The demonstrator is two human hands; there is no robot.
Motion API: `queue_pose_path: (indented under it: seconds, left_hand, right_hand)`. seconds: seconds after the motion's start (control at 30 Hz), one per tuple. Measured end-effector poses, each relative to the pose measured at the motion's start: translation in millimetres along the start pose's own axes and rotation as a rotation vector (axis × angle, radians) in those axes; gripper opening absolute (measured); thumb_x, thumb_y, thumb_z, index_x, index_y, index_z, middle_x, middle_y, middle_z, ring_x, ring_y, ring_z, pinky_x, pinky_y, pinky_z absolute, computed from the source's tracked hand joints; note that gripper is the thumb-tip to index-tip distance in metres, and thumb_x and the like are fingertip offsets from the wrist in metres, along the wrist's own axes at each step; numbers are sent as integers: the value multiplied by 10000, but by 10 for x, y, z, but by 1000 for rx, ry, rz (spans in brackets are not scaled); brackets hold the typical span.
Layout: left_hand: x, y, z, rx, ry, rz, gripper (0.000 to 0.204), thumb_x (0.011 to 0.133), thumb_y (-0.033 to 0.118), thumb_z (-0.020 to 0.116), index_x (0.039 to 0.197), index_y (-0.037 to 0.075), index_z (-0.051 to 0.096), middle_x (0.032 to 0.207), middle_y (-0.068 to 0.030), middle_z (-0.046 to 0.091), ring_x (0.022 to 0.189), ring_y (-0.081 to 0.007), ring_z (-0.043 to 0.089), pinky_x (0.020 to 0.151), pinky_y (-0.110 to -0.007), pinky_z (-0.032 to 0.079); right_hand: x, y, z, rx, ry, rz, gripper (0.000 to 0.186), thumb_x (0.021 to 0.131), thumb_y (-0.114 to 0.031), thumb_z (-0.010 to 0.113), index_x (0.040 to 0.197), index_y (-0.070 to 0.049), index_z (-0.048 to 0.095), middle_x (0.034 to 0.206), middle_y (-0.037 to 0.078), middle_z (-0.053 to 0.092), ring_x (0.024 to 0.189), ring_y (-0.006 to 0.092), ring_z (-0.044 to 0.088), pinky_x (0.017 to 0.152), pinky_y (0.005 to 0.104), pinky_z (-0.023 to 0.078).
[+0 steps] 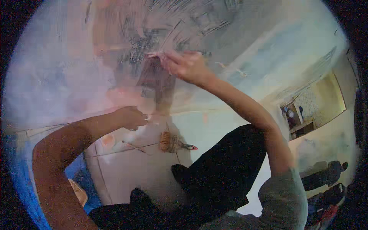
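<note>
My right hand (188, 68) is raised against the painted wall (218, 42), its fingers pressed together. A thin pale-pink wad (163, 59), perhaps cloth, shows at the fingertips, over a patch of dark streaks; its kind is unclear. Lower and to the left, my left hand (133, 117) is curled closed near the foot of the wall. Something small and whitish shows at its fingertips, too blurred to name. On the floor below lie a brown ribbed block (165, 141), a tool with a red tip (190, 147) and a thin stick-like brush (134, 146).
A round orange-pink item (108, 140) sits on the tiled floor (119, 172) at left. Blue sheeting (80, 172) lies beyond my left arm. At right, a recess (314, 105) holds small objects. My dark-clad legs (226, 165) are bent close to the wall.
</note>
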State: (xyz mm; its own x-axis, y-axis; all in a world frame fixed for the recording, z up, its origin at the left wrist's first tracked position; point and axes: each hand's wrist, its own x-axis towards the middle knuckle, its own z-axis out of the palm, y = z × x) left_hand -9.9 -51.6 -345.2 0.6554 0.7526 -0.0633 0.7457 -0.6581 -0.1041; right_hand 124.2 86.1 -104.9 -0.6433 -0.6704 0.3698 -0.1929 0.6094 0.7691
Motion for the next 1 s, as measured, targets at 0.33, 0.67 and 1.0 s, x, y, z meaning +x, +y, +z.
queue_pose_path:
  seconds: [0.33, 0.67, 1.0]
  left_hand:
    - [59, -77, 129, -30, -43, -8, 782, 789, 235, 567, 1439, 316, 138, 1036, -107, 591, 798, -278, 623, 724, -420, 499]
    - [-20, -87, 111, 0, -55, -41, 746, 827, 284, 541, 1441, 318, 119, 1326, -71, 458, 1084, -250, 545, 910, -443, 419]
    - [6, -47, -78, 30, -91, -33, 791, 806, 248, 562, 1442, 313, 96, 1078, -87, 545, 923, -266, 596, 797, -445, 469]
  right_hand:
    - [-138, -19, 117, 45, -3, 92, 187, 693, -127, 719, 872, -148, 670, 705, -8, 583, 498, 153, 570, 415, 284, 460]
    - [-113, 358, -1, -174, 156, 332, 234, 758, -200, 662, 991, -200, 638, 843, -26, 604, 454, 136, 544, 392, 299, 460]
    - [-213, 271, 73, -65, 40, 154, 130, 716, -137, 717, 784, -128, 607, 702, -22, 564, 503, 142, 551, 405, 288, 452]
